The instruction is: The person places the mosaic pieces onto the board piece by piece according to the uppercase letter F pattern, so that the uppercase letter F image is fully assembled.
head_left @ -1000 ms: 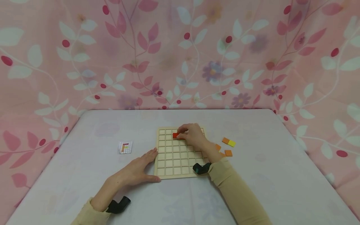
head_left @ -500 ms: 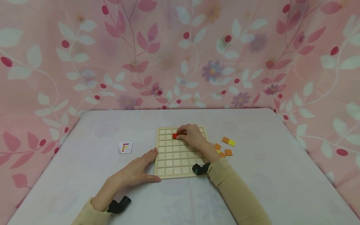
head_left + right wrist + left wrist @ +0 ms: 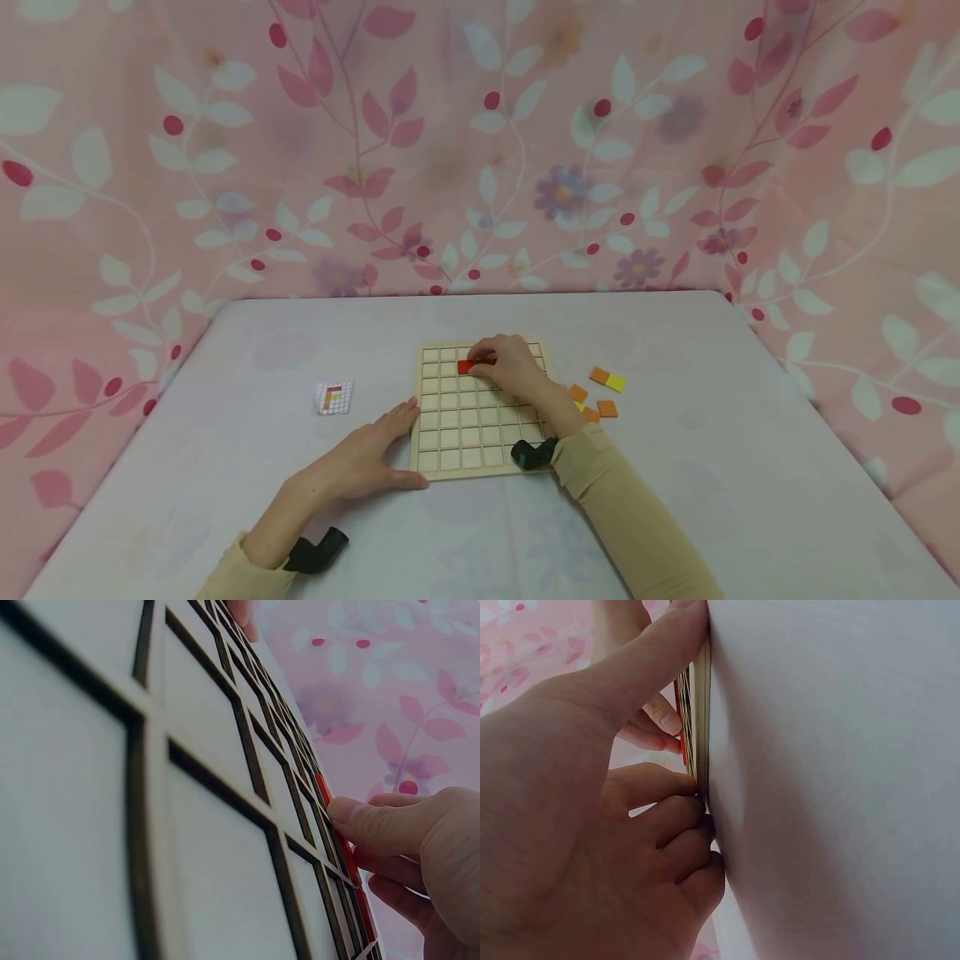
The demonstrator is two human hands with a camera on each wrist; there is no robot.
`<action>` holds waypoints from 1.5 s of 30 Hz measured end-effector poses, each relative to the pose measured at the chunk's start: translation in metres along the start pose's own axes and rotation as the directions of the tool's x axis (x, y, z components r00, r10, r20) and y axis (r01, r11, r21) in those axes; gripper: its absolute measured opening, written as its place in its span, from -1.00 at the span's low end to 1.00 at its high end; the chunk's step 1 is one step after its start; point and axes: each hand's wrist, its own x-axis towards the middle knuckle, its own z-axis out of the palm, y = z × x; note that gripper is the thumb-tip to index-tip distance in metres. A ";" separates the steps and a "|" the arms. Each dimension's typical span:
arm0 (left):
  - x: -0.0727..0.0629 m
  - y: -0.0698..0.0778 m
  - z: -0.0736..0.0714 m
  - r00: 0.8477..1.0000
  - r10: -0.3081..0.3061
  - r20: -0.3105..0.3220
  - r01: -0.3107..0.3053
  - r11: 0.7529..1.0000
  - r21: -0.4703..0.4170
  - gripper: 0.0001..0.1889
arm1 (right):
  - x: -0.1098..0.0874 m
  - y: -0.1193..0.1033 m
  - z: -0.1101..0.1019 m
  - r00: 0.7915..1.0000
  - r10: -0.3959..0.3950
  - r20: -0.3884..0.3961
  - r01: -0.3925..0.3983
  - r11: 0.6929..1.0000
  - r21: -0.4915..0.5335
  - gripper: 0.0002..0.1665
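Note:
A pale wooden grid board (image 3: 450,437) lies flat at the middle of the table. On its far row are red square tiles (image 3: 465,367), set side by side in the right wrist view. My right hand (image 3: 512,367) reaches over the board with thumb and fingers bent at a red tile; the thumb (image 3: 375,825) lies right on the red strip, and the hand hides part of the row. My left hand (image 3: 363,458) spreads along the board's left side, fingers at the left edge and thumb at the front left corner. Its fingers (image 3: 682,847) stand against the board's side.
A small paper card (image 3: 333,397) with a coloured grid pattern lies left of the board. Several orange tiles (image 3: 607,408) and yellow tiles (image 3: 615,383) lie to its right, some partly behind the right forearm. A pink floral cloth (image 3: 480,150) hangs behind the table.
Both hands stay almost where they were, with the right fingers still at the red tile. The head view has shifted slightly.

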 end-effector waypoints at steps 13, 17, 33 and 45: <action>0.000 -0.002 0.000 1.000 0.011 -0.002 -0.011 1.000 -0.005 0.15 | 0.000 -0.003 -0.001 1.000 0.031 0.001 -0.031 0.998 0.051 -0.82; 0.001 -0.002 0.002 1.000 0.014 0.000 -0.014 1.000 -0.005 0.14 | 0.000 -0.008 -0.014 0.998 0.049 -0.025 -0.047 0.996 0.081 -0.79; 0.001 0.001 0.000 1.000 0.014 -0.004 -0.014 1.000 0.008 0.14 | -0.044 0.025 -0.099 0.993 0.070 -0.091 -0.065 0.997 0.050 -0.72; -0.001 0.000 -0.004 0.999 0.034 -0.001 -0.034 0.999 0.005 0.12 | -0.085 0.058 -0.136 0.983 0.115 -0.141 -0.125 0.990 -0.063 -0.69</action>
